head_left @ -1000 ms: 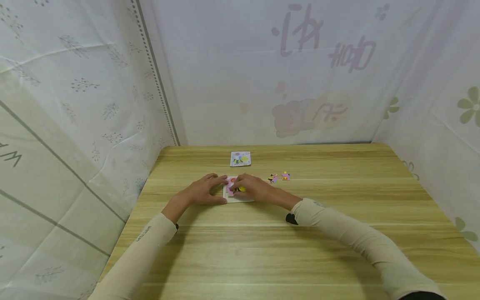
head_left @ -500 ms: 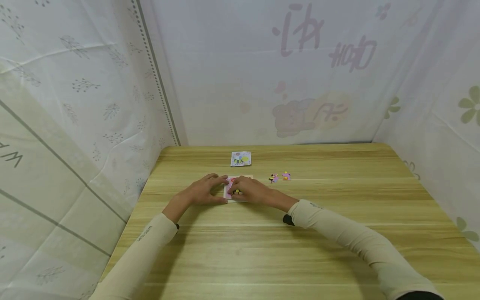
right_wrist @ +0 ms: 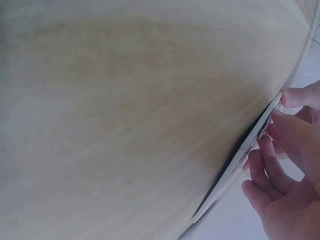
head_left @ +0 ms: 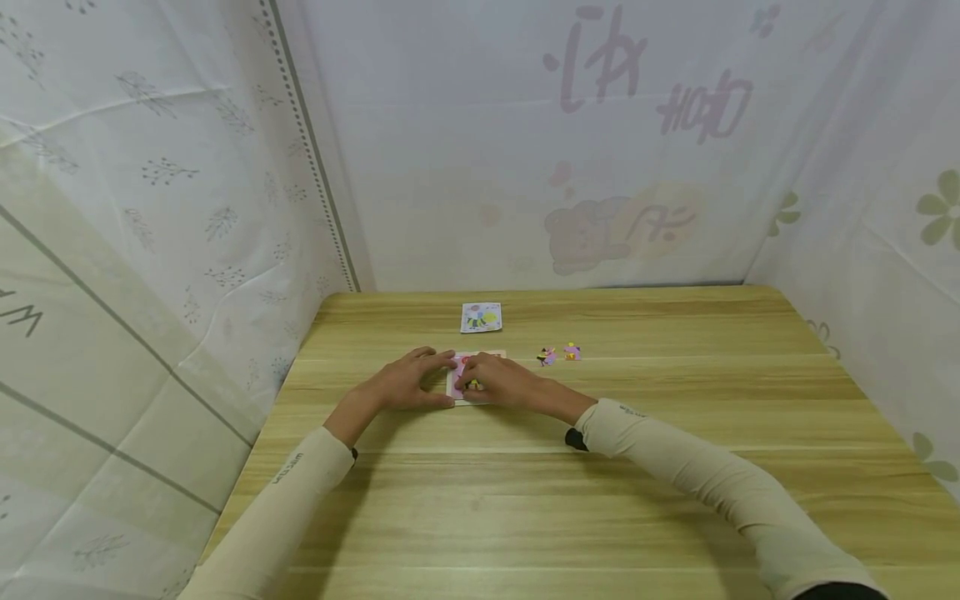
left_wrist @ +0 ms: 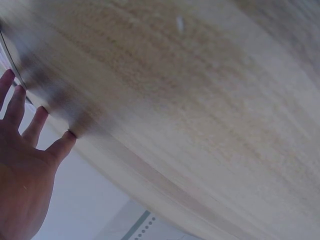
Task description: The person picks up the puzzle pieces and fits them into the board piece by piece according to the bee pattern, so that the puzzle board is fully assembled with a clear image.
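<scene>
A small puzzle board (head_left: 451, 390) with a pale frame and a pink picture lies on the wooden table, partly hidden by both hands. My left hand (head_left: 408, 381) rests at its left side, thumb by the near corner and fingers by the far one. Its fingers spread out straight in the left wrist view. Over the board, my right hand (head_left: 501, 379) has thumb and forefinger together on a pink puzzle piece (head_left: 474, 384) with yellow and black on it, which lies low on the board. In the right wrist view the board (right_wrist: 235, 162) appears edge-on under the fingertips.
Two loose puzzle pieces, one with black and yellow (head_left: 547, 357) and one pink and orange (head_left: 572, 352), lie right of the board. Behind it is a picture card (head_left: 481, 317) with a bee. Patterned cloth (head_left: 450, 167) hangs around the table (head_left: 480, 508).
My right hand has shifted slightly left with the puzzle piece, which now sits more squarely within the board's frame. Over the last half second both hands hold almost still.
</scene>
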{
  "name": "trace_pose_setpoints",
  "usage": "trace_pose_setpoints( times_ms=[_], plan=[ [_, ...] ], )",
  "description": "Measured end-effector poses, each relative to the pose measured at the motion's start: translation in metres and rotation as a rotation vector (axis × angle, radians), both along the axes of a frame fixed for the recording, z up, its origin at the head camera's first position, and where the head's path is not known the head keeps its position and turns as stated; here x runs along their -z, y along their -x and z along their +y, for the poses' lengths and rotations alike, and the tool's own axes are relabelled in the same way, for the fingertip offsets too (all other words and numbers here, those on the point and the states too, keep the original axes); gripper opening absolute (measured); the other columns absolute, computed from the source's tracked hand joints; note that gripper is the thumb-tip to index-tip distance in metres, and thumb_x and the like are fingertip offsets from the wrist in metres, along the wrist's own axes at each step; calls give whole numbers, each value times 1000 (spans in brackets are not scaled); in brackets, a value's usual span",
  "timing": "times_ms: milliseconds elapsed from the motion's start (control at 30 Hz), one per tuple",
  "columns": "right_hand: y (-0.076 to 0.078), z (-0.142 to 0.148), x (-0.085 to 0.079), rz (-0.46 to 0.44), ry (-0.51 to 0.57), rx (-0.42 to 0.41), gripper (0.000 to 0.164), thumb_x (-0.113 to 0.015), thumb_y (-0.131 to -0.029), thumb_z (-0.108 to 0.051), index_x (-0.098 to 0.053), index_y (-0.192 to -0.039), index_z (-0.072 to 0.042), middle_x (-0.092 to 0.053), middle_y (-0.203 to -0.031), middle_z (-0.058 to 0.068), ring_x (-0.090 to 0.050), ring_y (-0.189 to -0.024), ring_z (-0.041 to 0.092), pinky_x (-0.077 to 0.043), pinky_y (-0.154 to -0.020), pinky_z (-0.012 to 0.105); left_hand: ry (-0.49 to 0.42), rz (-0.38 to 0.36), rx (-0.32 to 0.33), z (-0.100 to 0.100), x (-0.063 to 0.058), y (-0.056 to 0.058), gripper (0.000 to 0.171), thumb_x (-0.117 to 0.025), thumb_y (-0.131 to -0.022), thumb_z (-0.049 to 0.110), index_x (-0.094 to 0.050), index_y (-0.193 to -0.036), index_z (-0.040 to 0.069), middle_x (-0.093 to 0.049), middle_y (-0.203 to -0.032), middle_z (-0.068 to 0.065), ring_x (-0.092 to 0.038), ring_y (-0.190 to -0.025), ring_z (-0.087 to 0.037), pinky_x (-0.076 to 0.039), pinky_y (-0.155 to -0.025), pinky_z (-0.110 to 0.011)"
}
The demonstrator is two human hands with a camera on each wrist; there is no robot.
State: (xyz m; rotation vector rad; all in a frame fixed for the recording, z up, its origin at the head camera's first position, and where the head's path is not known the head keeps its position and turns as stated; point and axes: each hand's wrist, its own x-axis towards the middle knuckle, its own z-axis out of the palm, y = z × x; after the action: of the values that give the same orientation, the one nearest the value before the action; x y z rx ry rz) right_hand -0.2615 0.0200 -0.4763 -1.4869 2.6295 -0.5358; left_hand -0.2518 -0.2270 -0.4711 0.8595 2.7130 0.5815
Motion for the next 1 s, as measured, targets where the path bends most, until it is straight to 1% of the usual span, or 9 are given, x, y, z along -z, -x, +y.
trace_pose_setpoints(
  times_ms=[167, 300, 467, 633, 800, 900, 1000],
  plan=[
    [-1, 0, 2, 5, 2, 5, 19, -71, -101, -19, -80, -116, -11, -70, -121, 4, -62, -114, 20, -54, -96, 35, 15, 2, 4, -1, 2, 1, 75, -73, -92, 60, -51, -154, 24, -37, -166, -3, -34, -151, -36, -41, -110, -66],
    [-2, 1, 3, 17, -3, 3, 21, -72, -101, -21, -79, -118, -12, -69, -122, 5, -61, -114, 20, -54, -96, 34, 21, 4, 4, -1, 3, 1, 75, -73, -92, 60, -51, -154, 24, -37, -166, -4, -33, -151, -36, -40, -110, -66],
    [-1, 1, 5, 18, -13, 14, 22, -71, -101, -22, -79, -120, -13, -69, -121, 2, -61, -112, 17, -55, -93, 34, 11, 3, 3, -1, 1, 1, 74, -74, -92, 58, -52, -154, 23, -37, -166, -6, -33, -151, -37, -39, -110, -67],
    [2, 4, 6, 11, 6, 26, 21, -72, -101, -24, -79, -119, -15, -69, -124, 2, -61, -118, 19, -55, -97, 36, 12, 0, 4, -1, 1, 1, 74, -74, -92, 58, -52, -153, 23, -37, -165, -5, -33, -151, -37, -40, -110, -66],
    [7, 16, 4, 34, 5, 73, 24, -73, -100, -23, -78, -122, -16, -70, -124, 2, -61, -116, 18, -55, -94, 35, 24, 19, 10, -1, 3, 3, 73, -74, -91, 59, -54, -152, 23, -38, -165, -1, -35, -150, -34, -40, -111, -63],
    [10, 27, 0, 23, -1, 107, 27, -73, -99, -22, -77, -126, -14, -69, -123, 3, -62, -115, 18, -56, -93, 33, 32, 17, 7, -1, 3, 4, 73, -73, -91, 60, -54, -151, 23, -37, -166, 2, -33, -151, -33, -38, -114, -63],
    [12, 41, -5, -4, 8, 135, 28, -72, -101, -21, -75, -127, -12, -68, -126, 5, -61, -118, 18, -55, -97, 35, 37, 15, 6, -1, 4, 4, 73, -73, -91, 61, -54, -151, 23, -36, -167, 3, -32, -152, -34, -36, -115, -64]
  ],
)
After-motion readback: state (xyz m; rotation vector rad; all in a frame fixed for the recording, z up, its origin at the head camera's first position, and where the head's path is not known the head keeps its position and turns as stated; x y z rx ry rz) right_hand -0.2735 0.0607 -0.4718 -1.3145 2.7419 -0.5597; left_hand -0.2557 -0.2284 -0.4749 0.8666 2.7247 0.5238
